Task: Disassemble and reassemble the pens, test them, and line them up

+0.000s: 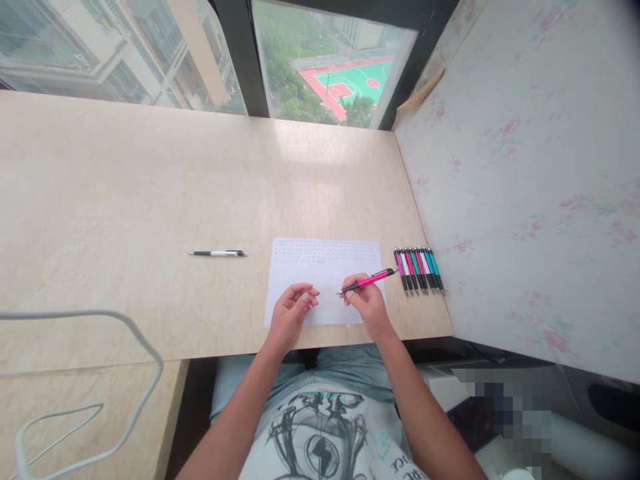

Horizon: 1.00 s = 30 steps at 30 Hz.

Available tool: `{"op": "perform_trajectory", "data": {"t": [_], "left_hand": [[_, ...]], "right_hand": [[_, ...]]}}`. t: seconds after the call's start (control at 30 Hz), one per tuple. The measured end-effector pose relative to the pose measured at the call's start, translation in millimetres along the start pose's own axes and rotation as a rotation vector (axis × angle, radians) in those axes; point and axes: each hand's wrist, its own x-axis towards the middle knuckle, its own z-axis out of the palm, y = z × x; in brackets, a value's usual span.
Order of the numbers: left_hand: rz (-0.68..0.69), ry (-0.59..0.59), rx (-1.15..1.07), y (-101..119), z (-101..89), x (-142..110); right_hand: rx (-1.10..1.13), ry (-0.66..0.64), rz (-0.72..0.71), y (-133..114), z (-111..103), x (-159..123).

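A pink pen (375, 278) with a black grip is held in my right hand (367, 303), its tip pointing left and down over a sheet of paper (325, 287). Rows of small handwriting fill the top part of that sheet; its lower part is blank. My left hand (293, 310) hovers at or rests on the sheet's lower left, fingers curled loosely with the thumb apart from them and nothing visible inside. Whether it touches the paper I cannot tell.
Several coloured pens (417, 270) lie side by side right of the paper, near the wallpapered wall (525, 167). A white and black pen (217, 253) lies alone to the left. A grey cable (135, 330) loops at the lower left. Windows (330, 67) border the tabletop's (150, 180) back.
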Motion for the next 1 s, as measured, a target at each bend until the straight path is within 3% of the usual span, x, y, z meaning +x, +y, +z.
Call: {"op": "perform_trajectory", "data": {"t": [0.23, 0.63, 0.77, 0.9, 1.0], "left_hand": [[0.003, -0.017, 0.018, 0.4, -0.8, -0.9], [0.040, 0.058, 0.049, 11.8, -1.1, -0.5], [0.199, 0.058, 0.391, 26.3, -13.3, 2.1], [0.500, 0.112, 0.866, 32.2, -27.0, 8.9], [0.641, 0.026, 1.135, 27.9, -31.7, 14.2]], "right_hand": [[-0.113, 0.063, 0.049, 4.2, -2.7, 1.3], [-0.076, 0.096, 0.072, -10.9, -4.9, 0.8], [-0.101, 0.115, 0.064, -12.2, -10.8, 0.9], [-0.099, 0.166, 0.040, -11.8, -12.4, 1.1], [-0.081, 0.190, 0.005, -10.6, -11.9, 1.8]]}}
